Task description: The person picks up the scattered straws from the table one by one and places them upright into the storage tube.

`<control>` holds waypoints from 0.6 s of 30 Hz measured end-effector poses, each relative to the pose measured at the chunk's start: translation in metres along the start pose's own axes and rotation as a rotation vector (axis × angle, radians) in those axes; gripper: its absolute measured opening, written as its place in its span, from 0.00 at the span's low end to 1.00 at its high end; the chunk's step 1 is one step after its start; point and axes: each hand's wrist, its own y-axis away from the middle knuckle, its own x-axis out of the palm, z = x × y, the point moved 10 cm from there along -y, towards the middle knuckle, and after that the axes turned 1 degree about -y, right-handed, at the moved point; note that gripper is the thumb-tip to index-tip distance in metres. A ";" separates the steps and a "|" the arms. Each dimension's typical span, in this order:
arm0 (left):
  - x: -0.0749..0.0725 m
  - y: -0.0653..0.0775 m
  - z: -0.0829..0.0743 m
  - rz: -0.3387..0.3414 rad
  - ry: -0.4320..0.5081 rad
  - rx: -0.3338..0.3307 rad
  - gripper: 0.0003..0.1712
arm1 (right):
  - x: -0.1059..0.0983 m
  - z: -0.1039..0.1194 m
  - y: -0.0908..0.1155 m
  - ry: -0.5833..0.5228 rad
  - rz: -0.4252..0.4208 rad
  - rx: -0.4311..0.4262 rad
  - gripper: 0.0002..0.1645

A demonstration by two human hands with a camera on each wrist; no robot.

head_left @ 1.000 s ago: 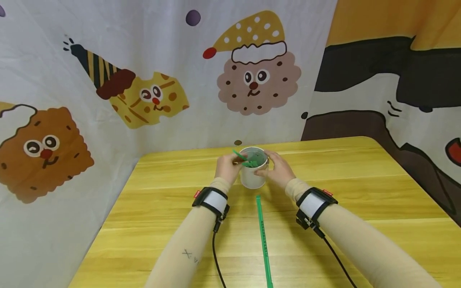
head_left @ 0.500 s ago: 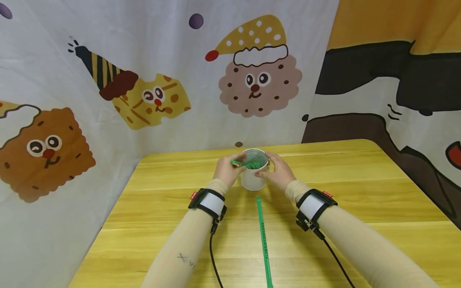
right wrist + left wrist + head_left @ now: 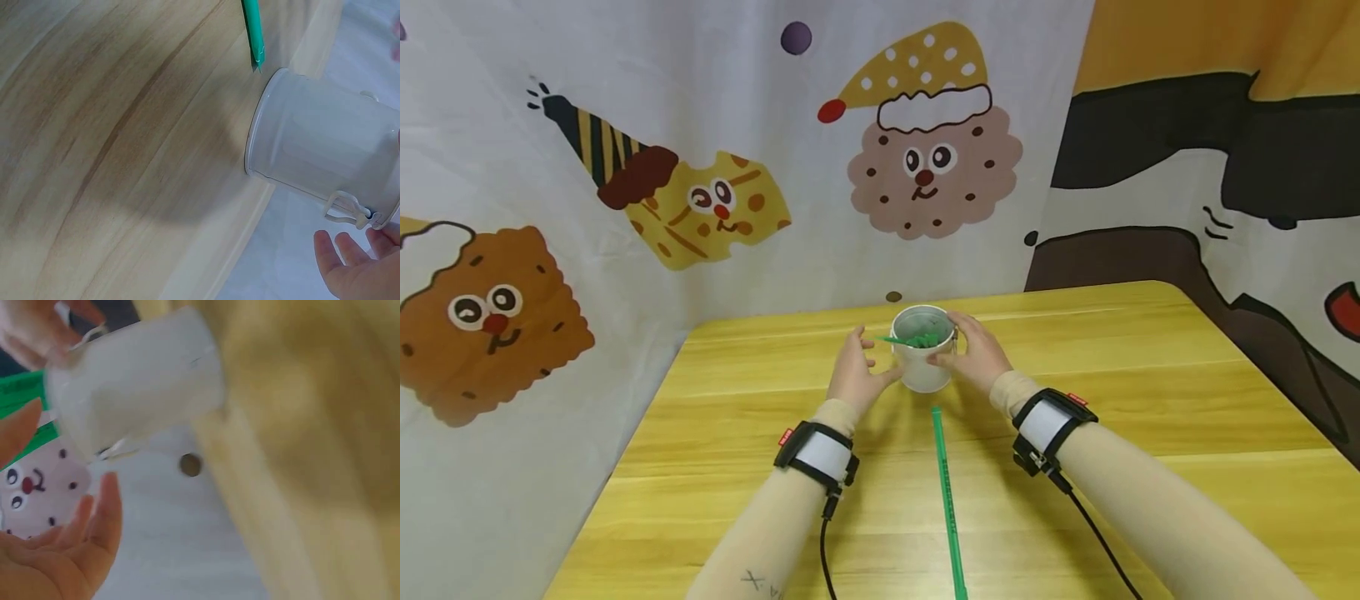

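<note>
A small white bucket point(image 3: 922, 371) stands upright near the back of the table. Several green strips point(image 3: 925, 341) lie inside it, and one pokes out over its left rim. My right hand point(image 3: 977, 354) holds the bucket's right side, thumb in front and fingers behind. Just left of the bucket, my left hand point(image 3: 856, 375) has its fingers spread and holds nothing. In the left wrist view that hand point(image 3: 69, 550) is apart from the bucket's wall point(image 3: 137, 381), and green strips point(image 3: 22, 390) show at the bucket's mouth. A wire ear point(image 3: 347, 207) sits on its side in the right wrist view.
A long thin green strip point(image 3: 947, 492) with dark printing lies lengthwise on the wooden table point(image 3: 737, 467), in front of the bucket. Behind the table hangs a cloth point(image 3: 820, 275) printed with cartoon biscuits. Black cables point(image 3: 1102, 537) trail from both wrist straps.
My left hand has let go of a green strip, which now rests in the bucket with its end over the rim, and has drawn back left. My right hand stays on the bucket.
</note>
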 end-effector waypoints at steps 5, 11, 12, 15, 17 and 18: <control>0.032 0.008 0.021 0.124 -0.150 -0.078 0.35 | 0.001 0.000 0.000 0.010 0.005 0.015 0.50; 0.082 0.023 0.025 0.314 -0.138 -0.114 0.20 | 0.001 0.001 0.000 0.007 0.002 0.011 0.50; 0.089 0.024 0.024 0.328 -0.157 -0.108 0.19 | 0.001 0.001 0.001 0.004 0.002 0.010 0.50; 0.102 0.025 0.018 0.336 -0.297 -0.062 0.23 | 0.001 0.000 0.001 -0.009 0.007 0.015 0.50; 0.108 0.025 0.015 0.329 -0.413 -0.029 0.25 | 0.001 -0.001 0.002 -0.018 0.011 0.021 0.51; 0.109 0.024 0.015 0.326 -0.455 -0.019 0.25 | 0.001 -0.002 0.002 -0.023 0.013 0.024 0.51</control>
